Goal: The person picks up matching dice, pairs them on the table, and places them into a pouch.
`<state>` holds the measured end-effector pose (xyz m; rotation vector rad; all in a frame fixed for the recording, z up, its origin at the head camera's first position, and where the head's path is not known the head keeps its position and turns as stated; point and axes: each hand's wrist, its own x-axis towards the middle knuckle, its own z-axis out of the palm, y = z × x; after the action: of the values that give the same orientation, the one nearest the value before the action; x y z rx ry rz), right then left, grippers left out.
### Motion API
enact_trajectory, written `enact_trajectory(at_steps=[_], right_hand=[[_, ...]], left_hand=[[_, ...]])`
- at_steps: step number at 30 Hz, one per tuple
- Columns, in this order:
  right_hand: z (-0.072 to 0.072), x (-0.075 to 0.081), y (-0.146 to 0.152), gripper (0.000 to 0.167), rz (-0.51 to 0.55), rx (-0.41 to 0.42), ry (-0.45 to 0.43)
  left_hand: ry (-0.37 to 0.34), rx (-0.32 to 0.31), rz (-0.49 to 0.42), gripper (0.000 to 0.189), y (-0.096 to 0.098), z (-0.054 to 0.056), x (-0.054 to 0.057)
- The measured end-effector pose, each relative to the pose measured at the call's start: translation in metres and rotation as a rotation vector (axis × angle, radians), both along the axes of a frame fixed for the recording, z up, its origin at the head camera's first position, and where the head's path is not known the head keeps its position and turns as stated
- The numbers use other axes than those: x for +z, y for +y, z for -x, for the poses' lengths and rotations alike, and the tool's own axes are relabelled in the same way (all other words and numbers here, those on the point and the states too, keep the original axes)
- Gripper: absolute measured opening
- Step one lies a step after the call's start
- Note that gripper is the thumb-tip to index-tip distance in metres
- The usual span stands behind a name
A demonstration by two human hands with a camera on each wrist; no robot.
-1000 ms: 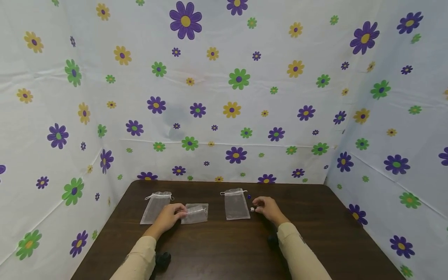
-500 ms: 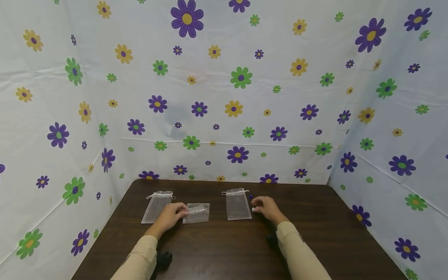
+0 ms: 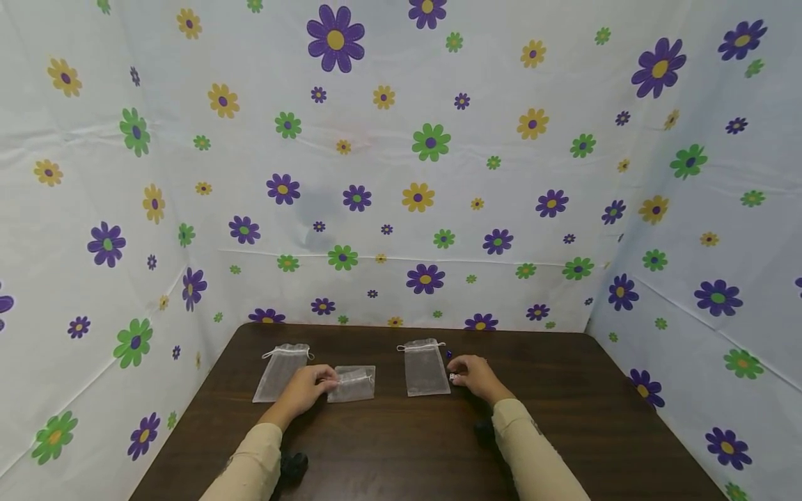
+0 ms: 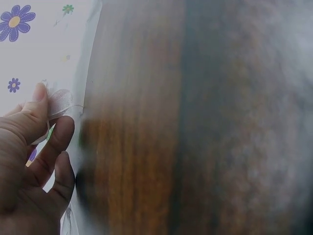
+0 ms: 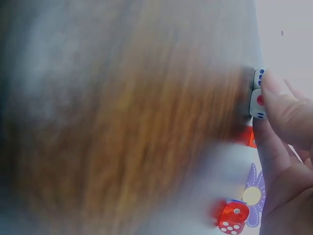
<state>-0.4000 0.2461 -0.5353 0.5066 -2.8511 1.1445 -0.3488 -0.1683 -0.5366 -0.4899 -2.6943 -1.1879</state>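
My left hand (image 3: 303, 387) pinches the left end of a small sheer drawstring pouch (image 3: 357, 390); its mesh (image 4: 60, 102) shows between thumb and forefinger in the left wrist view. Just right of another sheer pouch (image 3: 427, 372), my right hand (image 3: 480, 379) has its fingertips around white dice. In the right wrist view two white dice sit together, one with blue pips (image 5: 259, 77) and one with a red pip (image 5: 256, 102), the thumb lying across them. A red die (image 5: 234, 216) and part of another red die (image 5: 251, 136) are close by.
A third sheer pouch (image 3: 280, 376) lies behind and left of my left hand. A dark blue die (image 3: 449, 354) rests beyond my right fingertips. The brown table (image 3: 388, 445) meets flower-printed white sheets (image 3: 382, 209) at its back and sides.
My right hand has shifted slightly left, and its fingertips have closed in on the white dice. My left hand keeps its pinch on the pouch.
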Motion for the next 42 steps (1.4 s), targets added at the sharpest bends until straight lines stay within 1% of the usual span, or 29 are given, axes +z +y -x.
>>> enact_trajectory(at_steps=[4, 14, 17, 21, 25, 29, 32, 35, 42], right_hand=[[0.000, 0.000, 0.000, 0.021, -0.004, 0.001, -0.001], [-0.003, 0.002, -0.002, 0.024, 0.028, 0.008, 0.005], [-0.004, 0.003, -0.004, 0.025, 0.017, 0.011, -0.005], [-0.003, 0.005, -0.007, 0.026, -0.012, 0.040, 0.020], [-0.003, 0.005, -0.009, 0.025, -0.056, 0.071, 0.031], [-0.003, 0.004, -0.009, 0.022, -0.096, 0.081, 0.033], [-0.003, 0.003, -0.008, 0.021, -0.109, 0.073, 0.039], [-0.004, 0.004, -0.009, 0.021, -0.114, 0.062, 0.042], [-0.005, 0.005, -0.010, 0.019, -0.085, 0.040, 0.045]], left_hand=[[0.000, 0.003, -0.002, 0.008, -0.001, 0.000, -0.001], [-0.016, 0.003, -0.011, 0.008, -0.001, 0.000, 0.001], [-0.016, -0.002, -0.006, 0.007, -0.001, 0.000, 0.001], [-0.010, -0.009, -0.003, 0.005, -0.001, 0.000, 0.001], [0.018, -0.014, 0.010, 0.005, -0.002, 0.000, 0.001], [0.050, -0.025, 0.020, 0.005, -0.001, 0.000, 0.000], [0.067, -0.028, 0.021, 0.006, 0.000, 0.000, 0.000], [0.070, -0.023, 0.017, 0.006, 0.001, 0.000, 0.000], [0.035, -0.008, 0.013, 0.006, 0.002, -0.001, 0.000]])
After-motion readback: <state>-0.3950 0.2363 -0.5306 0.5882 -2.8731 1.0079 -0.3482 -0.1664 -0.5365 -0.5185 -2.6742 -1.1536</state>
